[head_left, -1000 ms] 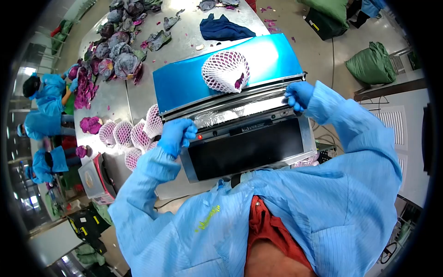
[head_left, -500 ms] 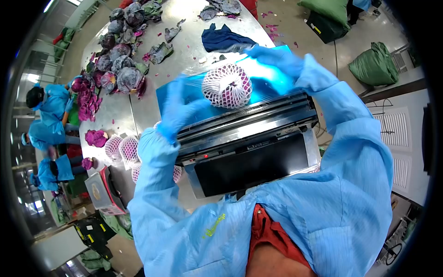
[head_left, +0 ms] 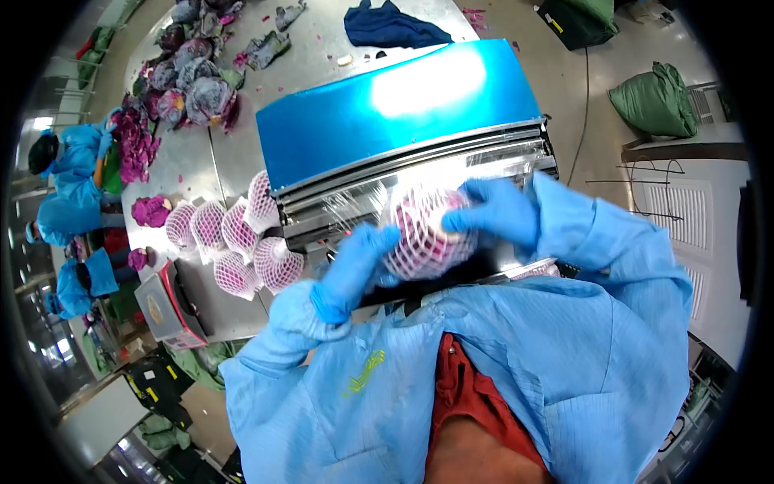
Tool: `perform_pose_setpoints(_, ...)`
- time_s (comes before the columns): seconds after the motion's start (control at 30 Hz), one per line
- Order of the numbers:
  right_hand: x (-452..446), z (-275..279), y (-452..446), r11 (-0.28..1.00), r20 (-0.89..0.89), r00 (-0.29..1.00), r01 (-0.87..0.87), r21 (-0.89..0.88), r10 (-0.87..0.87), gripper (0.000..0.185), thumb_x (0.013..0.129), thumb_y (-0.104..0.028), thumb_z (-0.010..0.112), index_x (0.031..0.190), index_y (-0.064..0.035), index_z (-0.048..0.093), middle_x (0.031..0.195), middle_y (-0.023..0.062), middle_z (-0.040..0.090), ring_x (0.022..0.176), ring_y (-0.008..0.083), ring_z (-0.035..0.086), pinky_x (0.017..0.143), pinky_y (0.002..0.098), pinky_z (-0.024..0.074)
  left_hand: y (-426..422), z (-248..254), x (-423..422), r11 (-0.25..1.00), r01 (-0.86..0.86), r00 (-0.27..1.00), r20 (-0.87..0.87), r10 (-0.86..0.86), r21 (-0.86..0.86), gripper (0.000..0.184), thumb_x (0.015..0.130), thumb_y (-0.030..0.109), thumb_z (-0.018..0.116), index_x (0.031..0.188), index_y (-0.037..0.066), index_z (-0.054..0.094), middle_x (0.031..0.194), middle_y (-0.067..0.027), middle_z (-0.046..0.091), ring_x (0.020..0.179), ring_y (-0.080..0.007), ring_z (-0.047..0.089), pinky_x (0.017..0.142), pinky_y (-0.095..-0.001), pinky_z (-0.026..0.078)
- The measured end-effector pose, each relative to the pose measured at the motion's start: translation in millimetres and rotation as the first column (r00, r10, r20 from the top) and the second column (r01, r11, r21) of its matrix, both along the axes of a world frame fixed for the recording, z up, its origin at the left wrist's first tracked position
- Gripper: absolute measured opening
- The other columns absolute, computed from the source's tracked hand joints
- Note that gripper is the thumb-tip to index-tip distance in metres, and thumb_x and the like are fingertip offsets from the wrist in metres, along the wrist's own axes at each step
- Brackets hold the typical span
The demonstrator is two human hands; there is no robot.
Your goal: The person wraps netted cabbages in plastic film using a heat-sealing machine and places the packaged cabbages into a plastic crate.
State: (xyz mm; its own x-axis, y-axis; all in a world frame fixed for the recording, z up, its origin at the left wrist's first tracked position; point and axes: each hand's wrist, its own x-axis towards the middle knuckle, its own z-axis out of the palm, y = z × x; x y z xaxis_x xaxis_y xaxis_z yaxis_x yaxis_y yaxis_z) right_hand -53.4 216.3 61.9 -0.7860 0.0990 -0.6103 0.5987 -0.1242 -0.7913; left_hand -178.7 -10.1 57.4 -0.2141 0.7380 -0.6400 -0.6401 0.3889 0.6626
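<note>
A red cabbage in a white foam net (head_left: 423,234) is held up between my blue-gloved hands, over the near part of a wrapping machine with a blue top plate (head_left: 322,133). My left hand (head_left: 355,262) grips its left side. On the cabbage's right side is my right hand (head_left: 496,214), thumb pressed near a pale spot on it. Clear film (head_left: 347,202) stretches across the machine's metal bars behind the cabbage. The machine's dark front panel is mostly hidden by the cabbage, my hands and my sleeves.
Several netted cabbages (head_left: 239,230) stand left of the machine, near a bare cabbage (head_left: 151,211) and a grey-and-red box (head_left: 171,306). Unpeeled cabbages (head_left: 205,97) lie at the back left, a navy cloth (head_left: 395,26) behind the machine. People in blue (head_left: 72,214) are at far left.
The netted cabbage has come off the blue plate toward my body. Both hands, earlier reaching over the plate with film, have drawn back and closed round the cabbage.
</note>
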Motion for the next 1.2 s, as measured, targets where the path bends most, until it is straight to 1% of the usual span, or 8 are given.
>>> perform_pose_setpoints(0.17,44.5,-33.2,-37.3,0.990,0.277,0.951,-0.142,-0.006,0.138,0.073,0.075,-0.053,0.073,0.118,0.0043,0.060,0.098,0.0205,0.067,0.085,0.0241,0.067,0.077,0.0338,0.0530,-46.5,-66.8,53.8,0.988,0.001,0.915,0.399,0.063,-0.157,0.048,0.093,0.040,0.057,0.123,0.003,0.054,0.102,-0.0070,0.064,0.084,-0.0165,0.063,0.075,-0.0267,0.054)
perform_pose_setpoints(0.33,83.0,-42.9,-30.7,0.941,-0.060,0.964,-0.237,0.243,0.259,0.094,0.069,-0.052,0.077,0.140,-0.0012,0.040,0.125,0.0219,0.055,0.114,0.0298,0.055,0.096,0.0400,0.0427,-68.3,-42.9,61.3,0.984,-0.062,0.987,-0.155,0.036,-0.165,0.052,0.084,0.023,0.069,0.125,-0.001,0.047,0.110,-0.0109,0.057,0.097,-0.0176,0.059,0.076,-0.0283,0.053)
perform_pose_setpoints(0.43,90.8,-35.6,0.7,0.498,-0.150,0.719,-0.300,0.814,0.679,0.107,0.062,-0.049,0.080,0.145,-0.0041,0.030,0.132,0.0194,0.044,0.123,0.0369,0.040,0.102,0.0498,0.0296,-97.6,-41.0,55.2,0.974,0.219,0.629,-0.754,-0.188,-0.061,0.067,0.073,0.009,0.070,0.135,0.005,0.043,0.135,-0.0151,0.041,0.120,-0.0256,0.044,0.092,-0.0374,0.047)
perform_pose_setpoints(0.47,97.0,-45.9,4.9,0.364,-0.050,0.704,-0.304,0.881,0.709,0.106,0.060,-0.049,0.080,0.145,-0.0070,0.031,0.132,0.0169,0.044,0.123,0.0375,0.041,0.103,0.0482,0.0301,-97.2,-47.5,53.8,0.922,0.306,0.116,-0.952,-0.283,-0.237,0.071,0.067,0.008,0.069,0.134,0.008,0.045,0.133,-0.0145,0.043,0.118,-0.0312,0.045,0.099,-0.0430,0.040)
perform_pose_setpoints(0.63,116.7,-92.5,14.6,0.007,0.053,0.607,-0.096,0.995,0.793,0.056,0.078,-0.020,0.067,0.132,-0.0190,0.052,0.128,0.0015,0.055,0.125,0.0251,0.045,0.103,0.0439,0.0319,-106.6,-89.0,49.2,0.915,0.295,-0.268,-0.943,-0.199,-0.277,0.053,0.065,0.008,0.067,0.118,0.011,0.061,0.124,-0.0047,0.054,0.112,-0.0293,0.049,0.089,-0.0401,0.042)
perform_pose_setpoints(0.77,128.2,-54.8,11.2,0.413,-0.235,0.686,-0.105,0.905,0.689,0.031,0.080,-0.008,0.062,0.109,-0.0177,0.068,0.105,-0.0021,0.068,0.118,0.0214,0.054,0.105,0.0428,0.0298,-113.9,-72.7,47.5,0.925,0.379,-0.224,-0.971,0.079,-0.012,0.030,0.072,0.004,0.064,0.101,0.007,0.069,0.115,-0.0096,0.059,0.102,-0.0294,0.054,0.084,-0.0360,0.044)
perform_pose_setpoints(1.0,115.1,16.5,-21.4,0.942,-0.475,0.859,-0.020,0.335,0.188,0.015,0.095,-0.012,0.052,0.089,-0.0042,0.064,0.085,0.0067,0.061,0.078,0.0148,0.060,0.077,0.0292,0.0467,-91.7,-53.0,73.0,0.801,-0.387,0.592,-0.543,0.596,0.457,0.013,0.090,0.012,0.056,0.091,-0.001,0.060,0.102,-0.0110,0.059,0.092,-0.0178,0.056,0.082,-0.0297,0.045)
perform_pose_setpoints(1.2,129.2,-71.4,-47.3,0.841,-0.233,0.876,0.474,0.261,-0.422,0.029,0.094,-0.024,0.058,0.074,-0.0028,0.058,0.061,0.0059,0.052,0.058,0.0135,0.049,0.055,0.0293,0.0407,-78.6,-96.4,82.5,0.631,-0.756,0.540,-0.380,0.751,0.173,0.025,0.094,0.022,0.058,0.079,0.002,0.060,0.056,0.0008,0.050,0.047,-0.0066,0.044,0.043,-0.0232,0.033)
